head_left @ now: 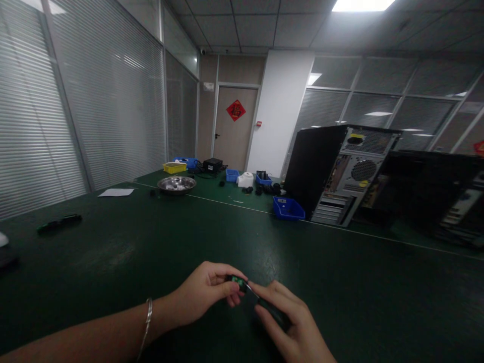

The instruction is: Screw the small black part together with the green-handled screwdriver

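Observation:
Near the bottom middle of the head view, my left hand (212, 292) is closed around a small black part with a green circuit board (238, 282), pinched between thumb and fingers. My right hand (289, 315) grips a screwdriver (274, 313) with a dark handle and a thin metal shaft. The shaft points up and left, and its tip meets the right edge of the small part. Blur and the fingers hide the exact contact. Both hands are just above the green tabletop (181, 237).
A metal bowl (176, 185) holding small pieces stands farther back. Blue bin (288, 208) and black computer case (321, 166) stand at right. Yellow basket (175, 167), black box (213, 165) and white device (245, 179) are at the far end. At left lie white paper (116, 192) and a dark slender object (59, 223).

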Motion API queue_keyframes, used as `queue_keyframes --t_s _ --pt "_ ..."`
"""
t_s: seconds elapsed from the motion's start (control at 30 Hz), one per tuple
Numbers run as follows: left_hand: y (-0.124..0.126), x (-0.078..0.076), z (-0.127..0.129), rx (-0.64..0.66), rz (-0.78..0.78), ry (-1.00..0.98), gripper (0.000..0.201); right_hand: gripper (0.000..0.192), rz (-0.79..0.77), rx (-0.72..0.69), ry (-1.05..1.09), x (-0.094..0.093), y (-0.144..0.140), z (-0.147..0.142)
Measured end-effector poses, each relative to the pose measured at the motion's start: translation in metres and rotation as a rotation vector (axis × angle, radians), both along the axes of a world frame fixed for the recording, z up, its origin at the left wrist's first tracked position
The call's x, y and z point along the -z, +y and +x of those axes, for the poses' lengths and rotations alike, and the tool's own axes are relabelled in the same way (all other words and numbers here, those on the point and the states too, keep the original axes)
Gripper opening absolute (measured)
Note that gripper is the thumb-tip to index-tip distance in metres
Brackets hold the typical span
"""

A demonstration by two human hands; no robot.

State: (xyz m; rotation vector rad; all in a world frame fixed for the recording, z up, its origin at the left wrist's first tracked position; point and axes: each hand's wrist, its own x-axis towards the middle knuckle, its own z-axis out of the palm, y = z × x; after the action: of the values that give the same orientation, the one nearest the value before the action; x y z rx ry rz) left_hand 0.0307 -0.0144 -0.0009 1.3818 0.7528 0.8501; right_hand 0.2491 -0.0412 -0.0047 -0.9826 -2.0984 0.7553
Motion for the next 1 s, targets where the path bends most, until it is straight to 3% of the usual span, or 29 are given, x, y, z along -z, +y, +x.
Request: queue_keyframes --t_s 0.37,0.53,0.67,0.83,1.0 --pt "-0.002 0.001 0.002 0.007 -0.062 -0.070 0.030 0.034 0.011 0.000 0.026 -0.003 -0.006 0.000" --pt "0.001 0.003 0.003 -0.033 -0.012 -0.029 0.035 0.034 0.015 -0.002 0.013 -0.007 -0.006 0.000" --pt "0.001 0.001 0.002 -0.051 0.014 -0.024 0.033 0.034 0.013 0.049 0.025 -0.009 -0.008 -0.001" --pt "-0.001 -0.002 0.000 -0.083 -0.063 -0.180 0.026 0.033 0.015 0.122 0.038 -0.009 -0.012 -0.001" --pt "-0.001 0.001 -0.002 -0.082 -0.059 -0.150 0.024 0.035 -0.006 0.129 0.012 -0.006 -0.013 0.001"
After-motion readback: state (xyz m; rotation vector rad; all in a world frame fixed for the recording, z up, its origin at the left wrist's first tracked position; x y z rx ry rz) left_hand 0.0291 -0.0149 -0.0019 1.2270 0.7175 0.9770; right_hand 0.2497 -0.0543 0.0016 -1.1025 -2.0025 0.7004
